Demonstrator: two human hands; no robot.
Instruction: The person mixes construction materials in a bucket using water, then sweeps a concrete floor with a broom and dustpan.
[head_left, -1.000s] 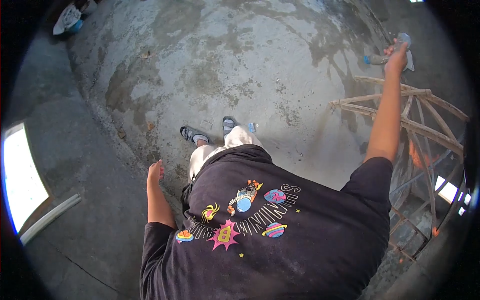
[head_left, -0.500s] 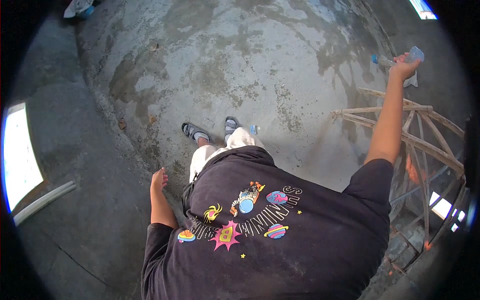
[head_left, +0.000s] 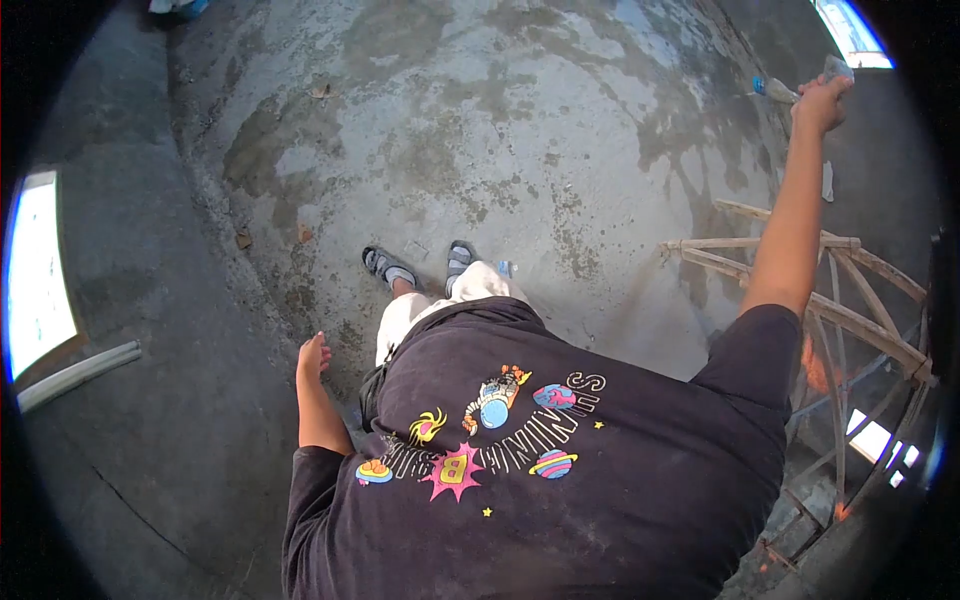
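a clear, blue-capped plastic bottle (head_left: 780, 92) could slip if the gripping right hand (head_left: 820, 102) slackens, the left hand (head_left: 314, 356) hanging loosely open.

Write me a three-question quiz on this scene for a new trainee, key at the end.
1. Short answer: Which of the person's hands holds the bottle?
2. True or false: The wooden frame stands on the person's right-hand side.
3. Multiple choice: What colour is the cap?
A) red
B) blue
C) yellow

Key:
1. The right hand.
2. True.
3. B.
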